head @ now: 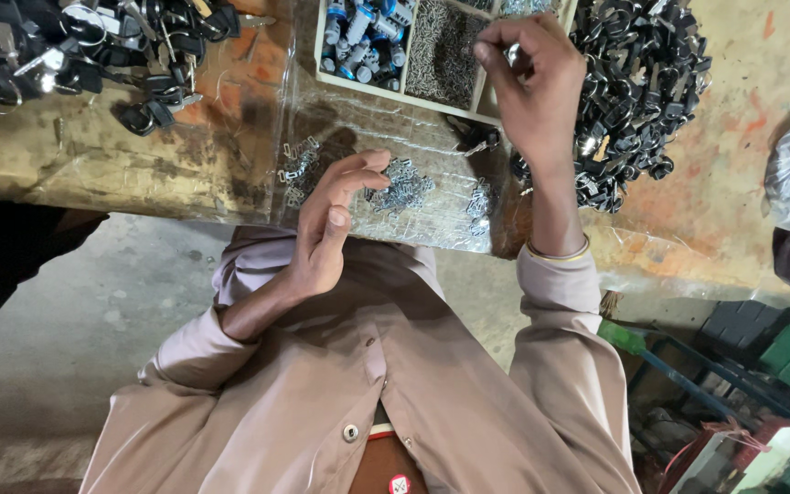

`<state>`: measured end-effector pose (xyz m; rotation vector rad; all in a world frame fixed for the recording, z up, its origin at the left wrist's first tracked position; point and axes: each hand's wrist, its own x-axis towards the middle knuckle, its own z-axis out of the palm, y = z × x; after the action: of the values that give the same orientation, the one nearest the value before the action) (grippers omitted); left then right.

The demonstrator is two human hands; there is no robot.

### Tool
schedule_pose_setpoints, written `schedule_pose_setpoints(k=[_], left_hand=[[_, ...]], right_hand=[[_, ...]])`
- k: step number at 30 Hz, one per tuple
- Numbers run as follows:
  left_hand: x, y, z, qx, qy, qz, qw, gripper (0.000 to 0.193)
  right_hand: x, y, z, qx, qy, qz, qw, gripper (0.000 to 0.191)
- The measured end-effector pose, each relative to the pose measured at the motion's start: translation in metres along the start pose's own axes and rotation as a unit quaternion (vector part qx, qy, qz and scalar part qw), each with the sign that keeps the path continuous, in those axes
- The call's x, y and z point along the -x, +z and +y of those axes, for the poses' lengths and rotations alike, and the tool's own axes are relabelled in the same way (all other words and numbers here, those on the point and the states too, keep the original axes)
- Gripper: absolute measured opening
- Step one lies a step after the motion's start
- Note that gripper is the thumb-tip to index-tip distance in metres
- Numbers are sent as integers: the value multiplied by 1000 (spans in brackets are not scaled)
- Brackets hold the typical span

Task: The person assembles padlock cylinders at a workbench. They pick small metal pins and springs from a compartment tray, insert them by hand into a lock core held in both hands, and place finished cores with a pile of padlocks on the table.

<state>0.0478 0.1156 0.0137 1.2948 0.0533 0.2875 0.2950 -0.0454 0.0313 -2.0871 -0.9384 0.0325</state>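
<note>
Clearly we have our right hand (pixel 530 87) raised over the divided wooden tray (pixel 393 92) at twelve o'clock, fingertips (pixel 496 46) pinched shut on what looks like a small metal piece, too tiny for us to name; our left hand (pixel 331 224) hangs half curled and empty, palm turned inward, just above the loose metal clips (pixel 401 189) scattered on the clear plastic sheet (pixel 340 123) at the bench edge. The tray's compartments hold blue-and-silver cylinders (pixel 365 37) and a bed of fine pins (pixel 441 50). Heaps of black-headed keys lie at two o'clock (pixel 646 82) and at ten o'clock (pixel 93 46). We judge the pinch the weak point: a piece this small could slip and vanish among the pins or into the key heap just beside it. The clips lie near the six o'clock edge, so a sweep of our sleeve (pixel 555 293) or a tug on the sheet could send them to the concrete floor (pixel 93 302)
</note>
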Motion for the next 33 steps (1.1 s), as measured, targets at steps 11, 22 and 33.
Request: schedule_pose_setpoints(k=[11,22,33], left_hand=[[-4,1,4,-41,-21,-5,999,72],[-2,7,9,51,-46,-20,997,95],[13,-51,-20,-42,109,176,977,81]], right_hand=[[42,-10,-23,-92,55,-109,988,15],[107,40,-98,50,-7,-125,991,43],[121,65,-101,220,-27,-235,946,94]])
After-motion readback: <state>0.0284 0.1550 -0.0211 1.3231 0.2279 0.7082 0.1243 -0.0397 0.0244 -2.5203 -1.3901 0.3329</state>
